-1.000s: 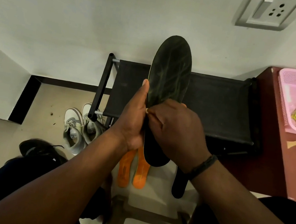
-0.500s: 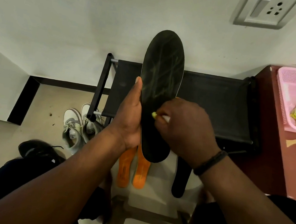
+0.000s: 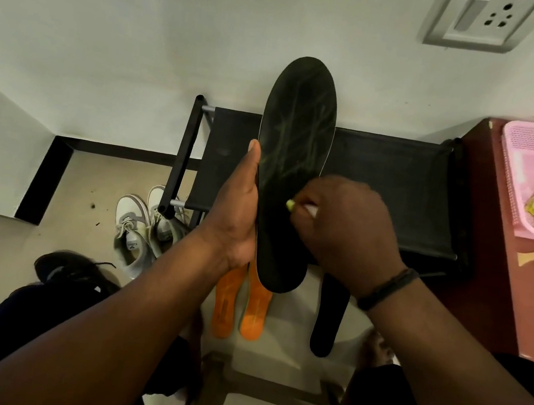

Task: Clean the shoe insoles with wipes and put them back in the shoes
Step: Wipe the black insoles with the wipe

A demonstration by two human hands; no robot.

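Between both hands [image 3: 294, 220], black insole [image 3: 295, 144] stands upright.

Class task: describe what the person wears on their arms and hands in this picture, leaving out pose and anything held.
Both forearms are bare, with no sleeves in view. The left hand wears nothing: no glove, ring or watch shows. The right hand is also ungloved, but a narrow dark band circles its wrist.
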